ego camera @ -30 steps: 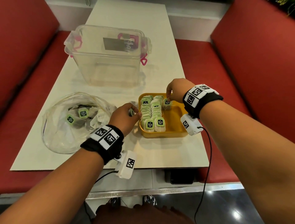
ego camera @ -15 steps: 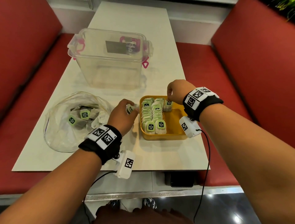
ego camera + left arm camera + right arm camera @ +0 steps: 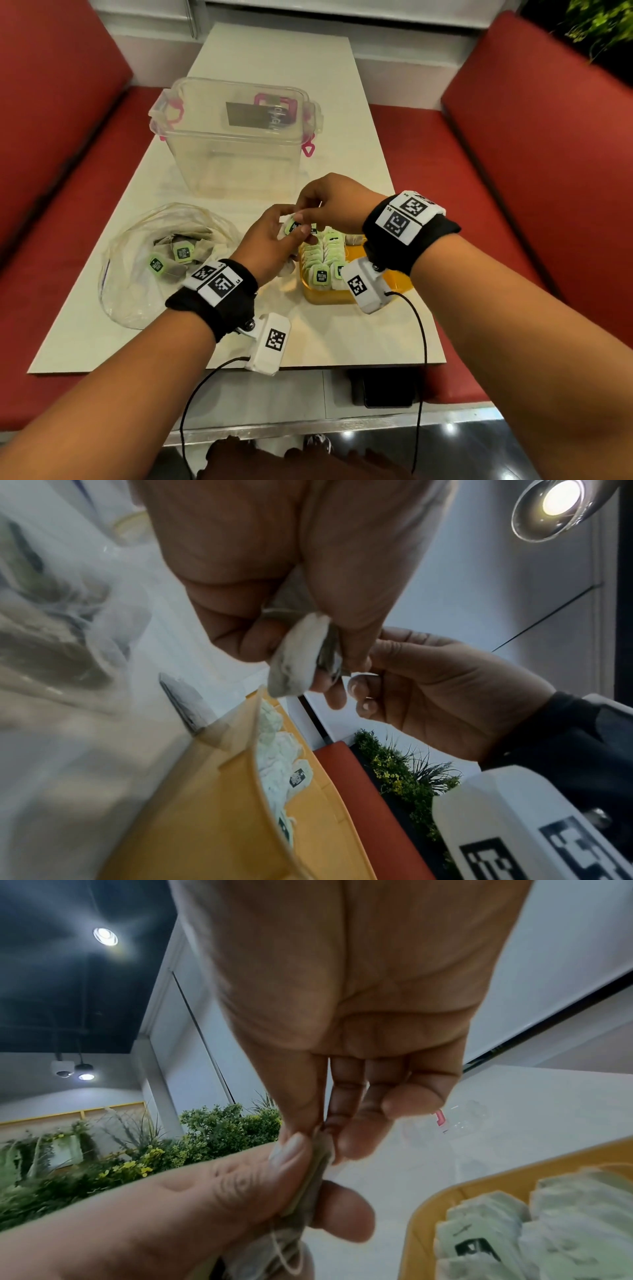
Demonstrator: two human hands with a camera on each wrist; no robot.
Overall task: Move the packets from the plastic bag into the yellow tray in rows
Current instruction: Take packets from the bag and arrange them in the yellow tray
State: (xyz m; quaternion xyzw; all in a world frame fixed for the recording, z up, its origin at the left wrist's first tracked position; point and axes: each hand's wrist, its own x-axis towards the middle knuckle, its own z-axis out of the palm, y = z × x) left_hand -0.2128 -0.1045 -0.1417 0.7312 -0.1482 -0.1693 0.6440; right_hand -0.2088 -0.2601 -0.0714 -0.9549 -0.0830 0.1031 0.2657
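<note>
The tabletop carries a clear lidded container, the plastic bag with loose packets at left, and the yellow tray with packets standing in two rows. Above the tray's far left corner, the left hand and right hand meet, each grip pinching the same packet.

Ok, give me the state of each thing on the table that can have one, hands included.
plastic bag: open, packets left inside.
yellow tray: partly filled, two full rows.
clear container: lid on.
left hand: gripping packets.
right hand: pinching the top packet.
</note>
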